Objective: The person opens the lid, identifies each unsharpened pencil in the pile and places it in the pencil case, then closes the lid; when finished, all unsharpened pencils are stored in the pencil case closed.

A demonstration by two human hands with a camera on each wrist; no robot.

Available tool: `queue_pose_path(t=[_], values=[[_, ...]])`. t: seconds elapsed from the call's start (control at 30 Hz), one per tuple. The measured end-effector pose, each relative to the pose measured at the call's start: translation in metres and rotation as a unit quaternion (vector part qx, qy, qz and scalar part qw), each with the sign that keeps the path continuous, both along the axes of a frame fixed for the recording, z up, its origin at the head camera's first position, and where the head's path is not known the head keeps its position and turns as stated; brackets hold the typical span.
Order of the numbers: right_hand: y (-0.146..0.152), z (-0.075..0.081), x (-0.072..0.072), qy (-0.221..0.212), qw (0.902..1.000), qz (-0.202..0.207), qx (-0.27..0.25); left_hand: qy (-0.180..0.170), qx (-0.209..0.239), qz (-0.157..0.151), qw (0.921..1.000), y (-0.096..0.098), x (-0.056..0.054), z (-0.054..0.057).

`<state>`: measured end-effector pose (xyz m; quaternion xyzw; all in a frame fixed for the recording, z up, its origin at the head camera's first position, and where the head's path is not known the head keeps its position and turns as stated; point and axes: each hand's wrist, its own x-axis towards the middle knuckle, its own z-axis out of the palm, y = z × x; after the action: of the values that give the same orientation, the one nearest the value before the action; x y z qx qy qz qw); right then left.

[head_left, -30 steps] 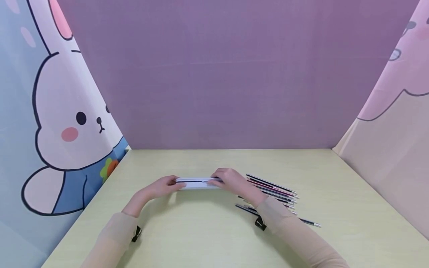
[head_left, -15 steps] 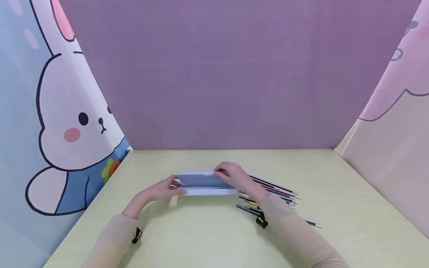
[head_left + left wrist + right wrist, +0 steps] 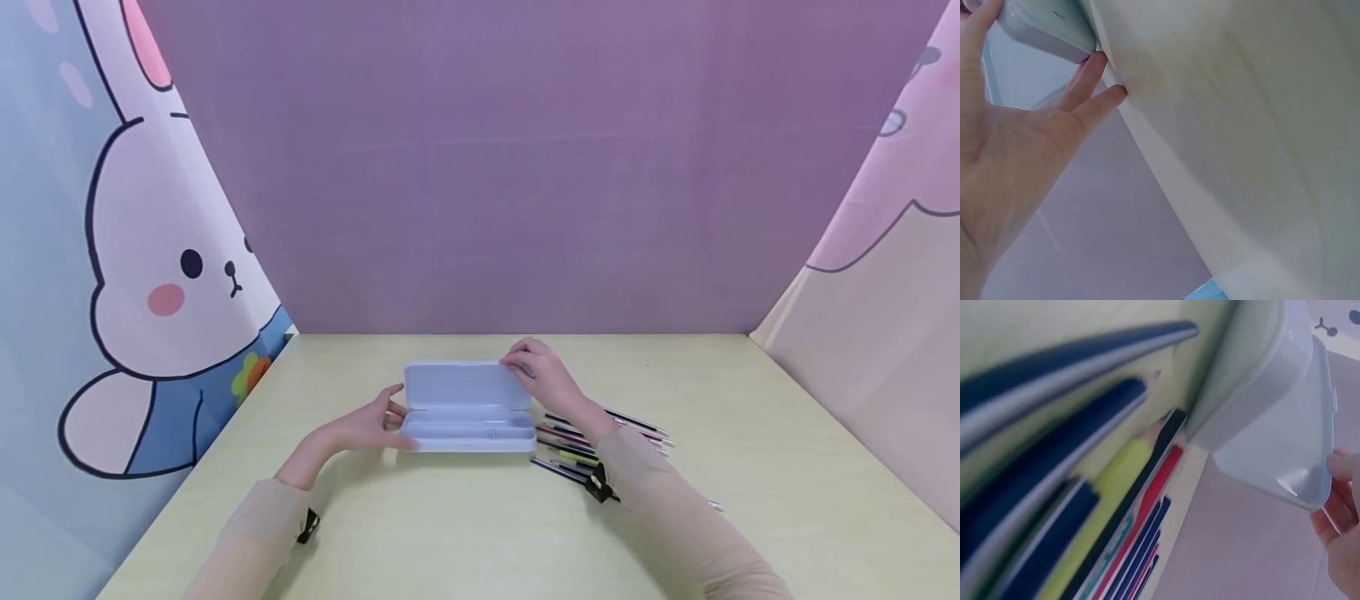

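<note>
A pale blue-white pencil case stands on the table with its lid (image 3: 457, 385) raised and tilted back; the compartments of its base (image 3: 450, 447) face up, with a small divider toward the right. At the lid's upper right corner, my right hand (image 3: 551, 379) pinches the edge between thumb and fingers, as the right wrist view also shows. My left hand (image 3: 367, 423) holds the left end of the base, thumb at the front and fingers toward the back. In the left wrist view, fingertips (image 3: 1100, 57) reach the case's lower corner by the table.
Several pencils (image 3: 577, 457), mostly dark with a red and a yellow-green one, lie in a loose row right of the case, partly under my right forearm. A purple cloth (image 3: 480, 167) hangs behind the table (image 3: 450, 533). Printed cloths flank both sides.
The lid has swung from nearly closed to tilted back, lifted by my right hand, which moved up and to the right. The case's base now sits slightly nearer. My left hand stayed at its left end.
</note>
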<state>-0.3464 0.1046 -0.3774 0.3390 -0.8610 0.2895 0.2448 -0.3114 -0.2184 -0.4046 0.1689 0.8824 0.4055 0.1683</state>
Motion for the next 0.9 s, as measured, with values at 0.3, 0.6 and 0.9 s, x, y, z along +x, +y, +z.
queue_pose_path(t=[0.3,0.6,0.9], values=[[0.011,-0.004,-0.001,0.046,0.9981,-0.04,-0.009,0.017,0.015,-0.022,0.9995,0.002,0.001,-0.001],[0.02,-0.01,-0.002,-0.077,0.9955,-0.051,0.022,0.039,-0.051,-0.026,0.9976,0.004,0.002,0.0],[0.025,-0.018,-0.003,-0.13,0.9883,-0.006,0.078,0.018,-0.068,-0.036,0.9969,-0.001,0.005,0.003]])
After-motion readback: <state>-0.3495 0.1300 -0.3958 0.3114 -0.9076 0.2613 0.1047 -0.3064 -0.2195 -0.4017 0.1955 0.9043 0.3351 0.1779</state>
